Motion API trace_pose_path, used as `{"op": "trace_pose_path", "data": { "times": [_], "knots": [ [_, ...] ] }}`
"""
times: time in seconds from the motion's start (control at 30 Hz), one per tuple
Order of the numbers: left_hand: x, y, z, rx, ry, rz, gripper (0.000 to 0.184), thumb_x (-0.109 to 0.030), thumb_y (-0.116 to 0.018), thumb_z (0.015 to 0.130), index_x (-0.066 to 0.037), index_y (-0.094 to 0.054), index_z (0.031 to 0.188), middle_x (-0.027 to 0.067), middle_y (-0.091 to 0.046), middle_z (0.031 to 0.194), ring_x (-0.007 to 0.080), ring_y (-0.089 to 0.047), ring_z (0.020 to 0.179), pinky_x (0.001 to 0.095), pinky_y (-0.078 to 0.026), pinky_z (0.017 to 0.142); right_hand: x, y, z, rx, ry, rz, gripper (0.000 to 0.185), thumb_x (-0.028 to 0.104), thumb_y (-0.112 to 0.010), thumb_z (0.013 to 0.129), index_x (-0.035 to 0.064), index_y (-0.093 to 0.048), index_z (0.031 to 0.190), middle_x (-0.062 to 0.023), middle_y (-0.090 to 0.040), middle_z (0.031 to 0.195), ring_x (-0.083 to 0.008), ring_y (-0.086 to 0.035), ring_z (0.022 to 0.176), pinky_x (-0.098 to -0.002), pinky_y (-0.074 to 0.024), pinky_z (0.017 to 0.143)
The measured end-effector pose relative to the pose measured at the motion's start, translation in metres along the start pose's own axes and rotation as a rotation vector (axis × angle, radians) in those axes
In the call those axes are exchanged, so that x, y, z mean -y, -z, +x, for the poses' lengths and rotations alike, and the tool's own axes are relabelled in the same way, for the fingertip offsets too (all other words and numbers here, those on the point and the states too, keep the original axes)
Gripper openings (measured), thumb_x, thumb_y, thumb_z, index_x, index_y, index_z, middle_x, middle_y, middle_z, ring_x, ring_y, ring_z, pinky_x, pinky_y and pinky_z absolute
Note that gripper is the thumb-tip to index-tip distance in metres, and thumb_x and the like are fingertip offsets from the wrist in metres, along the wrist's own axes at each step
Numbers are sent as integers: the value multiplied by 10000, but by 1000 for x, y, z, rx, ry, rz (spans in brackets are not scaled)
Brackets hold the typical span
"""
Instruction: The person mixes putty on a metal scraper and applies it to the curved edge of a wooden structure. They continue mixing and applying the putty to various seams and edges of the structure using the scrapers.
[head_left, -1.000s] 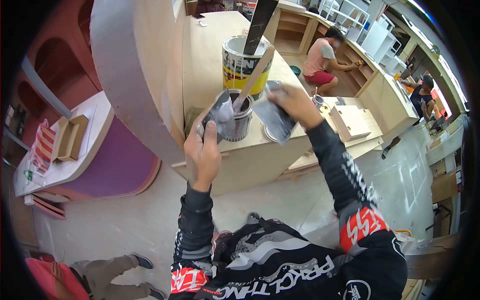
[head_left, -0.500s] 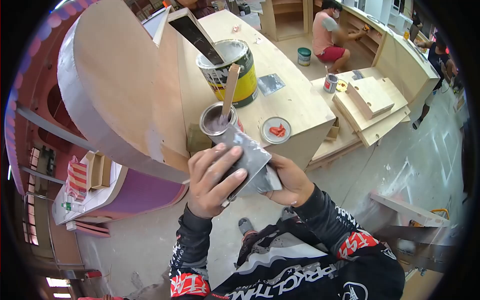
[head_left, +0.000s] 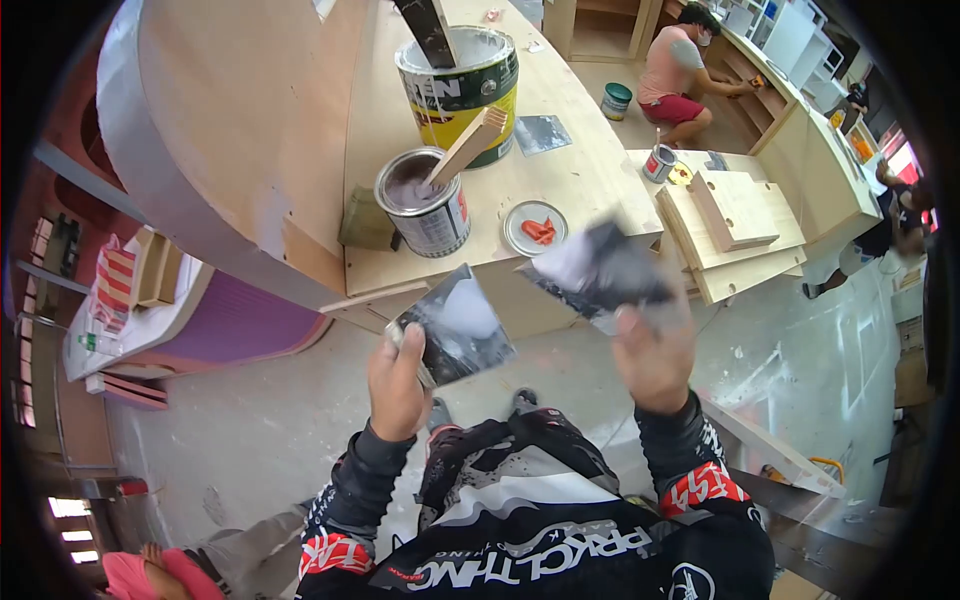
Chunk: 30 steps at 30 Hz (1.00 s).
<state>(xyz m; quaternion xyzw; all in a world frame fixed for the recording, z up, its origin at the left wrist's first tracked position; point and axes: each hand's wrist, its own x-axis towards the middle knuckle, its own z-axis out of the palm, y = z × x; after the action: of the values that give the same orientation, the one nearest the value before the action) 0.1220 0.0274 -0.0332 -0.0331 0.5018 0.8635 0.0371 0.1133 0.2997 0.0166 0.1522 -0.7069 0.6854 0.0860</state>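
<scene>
My left hand (head_left: 397, 385) grips a dark, flat putty spreader (head_left: 462, 325) by its lower left edge, thumb on top; pale filler is smeared across its face. In my right hand (head_left: 655, 360) is a second flat putty spreader (head_left: 600, 275), blurred by motion, with pale filler on it. The two spreaders are apart. Beyond them on the wooden counter stands a small open can (head_left: 435, 232) of greyish filler with a wooden stick (head_left: 466, 148) leaning in it. A round lid (head_left: 513, 238) bearing orange-red paste lies to its right.
Behind the small can is a large yellow-and-black can (head_left: 440, 125) with a dark bar in it. A grey plate (head_left: 543, 134) lies on the counter (head_left: 590, 190). A curved panel (head_left: 220, 130) rises at left. Stacked boards (head_left: 735, 215) sit at right; a person (head_left: 670, 70) crouches beyond.
The spreaders were together in front of the small can; now my hands have separated them, left hand lower, right hand out to the right. The view has shifted slightly.
</scene>
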Motion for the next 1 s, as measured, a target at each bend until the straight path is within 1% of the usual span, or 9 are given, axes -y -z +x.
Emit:
{"op": "trace_pose_path", "data": {
  "times": [0.07,0.17,0.27,0.33,0.4,0.43,0.67,0.73,1.0],
  "knots": [
    [9,-5,3,-51,412,-344,307,-206,-491,998,-9,-534,1229,109,-653,1117,218,-664,986,394,-526,893,-2,-17,-6,104,539,-135,389,-74,-613,815,30,-614,1190,-168,-567,1249,-362,-565,1186,-479,-448,1035],
    [7,-30,5,42,637,-652,260,-172,-516,972,-33,-526,1192,88,-655,1053,219,-681,936,377,-563,833,-19,-25,-14,409,587,-336,585,-165,-637,700,55,-600,1241,-195,-445,1361,-413,-476,1285,-538,-376,1097],
    [11,-15,14,215,507,-573,263,-164,-517,968,-29,-517,1194,90,-653,1044,232,-679,941,399,-557,856,-50,-27,-29,313,449,-492,641,-160,-664,659,61,-600,1258,-201,-438,1361,-400,-474,1294,-526,-358,1117],
    [6,-11,17,166,491,-533,267,-159,-512,967,-17,-513,1193,103,-648,1053,246,-670,974,418,-540,890,-48,-11,-26,334,327,-558,554,-104,-656,701,67,-630,1227,-186,-505,1310,-368,-492,1285,-482,-402,1089],
    [-2,-10,18,-53,223,-466,285,-155,-505,967,-5,-506,1210,114,-646,1069,245,-663,993,420,-527,907,-63,18,-11,527,342,-883,466,-44,-607,774,75,-634,1223,-151,-588,1228,-346,-523,1252,-449,-447,1034],
    [-7,-6,20,-54,189,-437,301,-147,-502,965,3,-508,1226,115,-644,1094,245,-656,1011,419,-522,909,-62,28,1,447,380,-1005,410,0,-573,813,77,-640,1210,-118,-638,1161,-326,-549,1210,-424,-458,994],
    [39,12,19,-56,288,-453,367,-196,-532,947,-15,-515,1266,112,-637,1166,265,-634,1077,444,-486,957,-76,50,79,396,369,-1234,427,2,-564,800,71,-628,1216,-84,-612,1226,-289,-547,1184,-425,-439,1002],
    [49,5,15,-110,364,-553,293,-125,-517,950,-4,-530,1216,106,-638,1118,253,-649,1036,433,-509,928,-81,49,80,427,371,-1242,426,4,-566,799,72,-629,1214,-76,-612,1226,-282,-547,1182,-423,-434,1004],
    [65,6,28,-92,433,-500,301,-185,-507,968,-30,-524,1225,100,-642,1110,258,-674,981,442,-549,846,-43,54,88,510,364,-1239,470,-43,-551,749,83,-645,1192,-77,-635,1191,-282,-550,1178,-424,-412,1020]
  ]
}}
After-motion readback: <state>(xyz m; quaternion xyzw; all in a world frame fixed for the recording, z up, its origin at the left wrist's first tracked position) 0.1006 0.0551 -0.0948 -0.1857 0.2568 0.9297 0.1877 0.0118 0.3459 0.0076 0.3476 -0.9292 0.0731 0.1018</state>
